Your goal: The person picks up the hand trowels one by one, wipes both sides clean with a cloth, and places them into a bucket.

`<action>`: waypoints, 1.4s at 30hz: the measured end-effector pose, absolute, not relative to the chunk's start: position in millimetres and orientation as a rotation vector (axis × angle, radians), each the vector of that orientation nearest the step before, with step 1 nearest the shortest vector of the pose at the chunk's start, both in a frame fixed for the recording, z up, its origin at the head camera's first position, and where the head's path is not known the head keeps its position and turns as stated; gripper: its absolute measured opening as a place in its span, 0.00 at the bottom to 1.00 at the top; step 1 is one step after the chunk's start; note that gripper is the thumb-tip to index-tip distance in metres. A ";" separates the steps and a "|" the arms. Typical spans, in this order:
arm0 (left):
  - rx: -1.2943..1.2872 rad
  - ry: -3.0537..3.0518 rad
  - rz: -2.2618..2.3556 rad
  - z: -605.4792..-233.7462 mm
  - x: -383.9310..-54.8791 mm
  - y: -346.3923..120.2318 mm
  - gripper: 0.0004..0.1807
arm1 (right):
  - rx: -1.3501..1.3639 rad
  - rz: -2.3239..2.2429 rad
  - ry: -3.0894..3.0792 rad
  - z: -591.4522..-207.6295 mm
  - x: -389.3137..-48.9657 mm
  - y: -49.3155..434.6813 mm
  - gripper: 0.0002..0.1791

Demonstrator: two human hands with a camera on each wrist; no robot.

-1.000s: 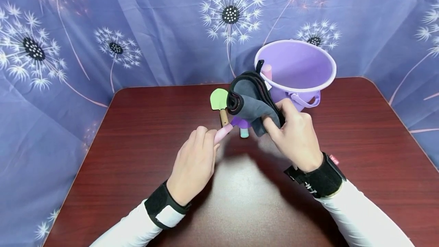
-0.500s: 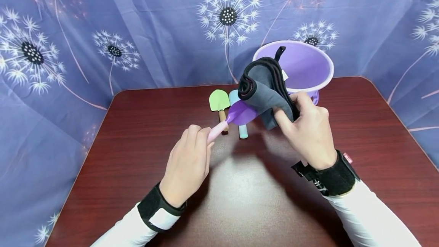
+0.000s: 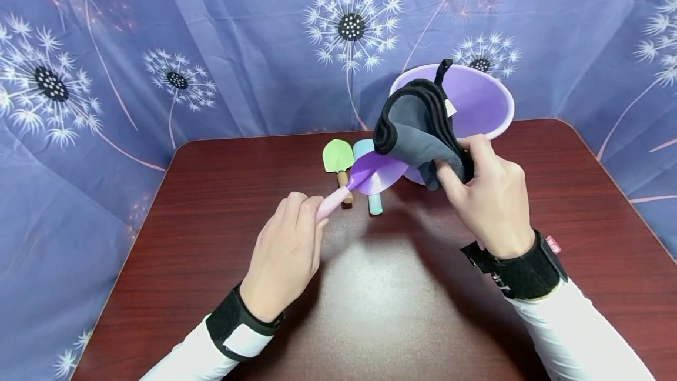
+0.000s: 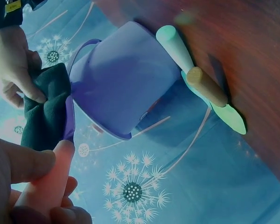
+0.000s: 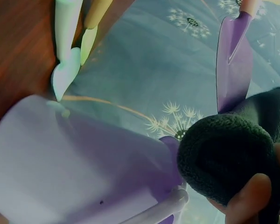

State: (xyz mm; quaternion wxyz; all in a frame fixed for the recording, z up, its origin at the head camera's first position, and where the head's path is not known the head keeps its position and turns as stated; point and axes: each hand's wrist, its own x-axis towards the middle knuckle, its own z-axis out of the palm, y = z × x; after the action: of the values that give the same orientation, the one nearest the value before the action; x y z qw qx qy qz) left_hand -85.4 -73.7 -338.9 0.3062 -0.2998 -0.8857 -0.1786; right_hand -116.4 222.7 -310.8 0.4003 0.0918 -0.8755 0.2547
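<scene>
My left hand (image 3: pixel 282 251) grips the pink handle of a toy trowel (image 3: pixel 378 173), its purple blade pointing right above the table. In my right hand (image 3: pixel 492 199) is a folded dark grey cloth (image 3: pixel 418 128) with black edging and a small loop, pinched between thumb and fingers. The cloth lies at the blade's tip and overlaps it in the head view. From the right wrist, most of the purple blade shows, with only its tip end hidden by the cloth (image 5: pixel 228 154). The left wrist view shows the thumb (image 4: pixel 30 163) along the pink handle.
Behind the cloth stands a purple bucket (image 3: pixel 483 102) with a pale rim, partly hidden. Two more toy trowels lie on the dark red wooden table (image 3: pixel 238 193): a green one (image 3: pixel 337 156) with a wooden handle and a light blue one (image 3: pixel 375 203). A blue dandelion-print curtain (image 3: pixel 254 46) hangs behind.
The right hand has drawn the cloth rightward along the trowel, uncovering most of the purple blade. My left hand has shifted slightly left. The cloth now hides more of the bucket's front.
</scene>
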 end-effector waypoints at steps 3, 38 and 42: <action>-0.797 -2.351 -0.474 -339.0 -84.7 -73.7 0.15 | 0.323 0.565 -2.198 -311.5 -116.6 223.4 0.14; -0.846 -2.420 -0.437 -349.4 -80.5 -63.2 0.14 | 0.670 0.972 -2.342 -330.5 -104.1 180.5 0.15; -0.846 -2.411 -0.450 -350.0 -80.7 -62.9 0.14 | 0.681 1.026 -2.338 -332.3 -105.5 180.1 0.15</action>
State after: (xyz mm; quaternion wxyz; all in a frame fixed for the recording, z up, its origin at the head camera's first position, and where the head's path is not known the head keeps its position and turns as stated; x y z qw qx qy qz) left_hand -80.7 -62.9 -350.0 0.2700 -0.3138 -0.8948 -0.1671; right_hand -105.5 180.1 -332.3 0.2472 0.2498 -0.8573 0.3762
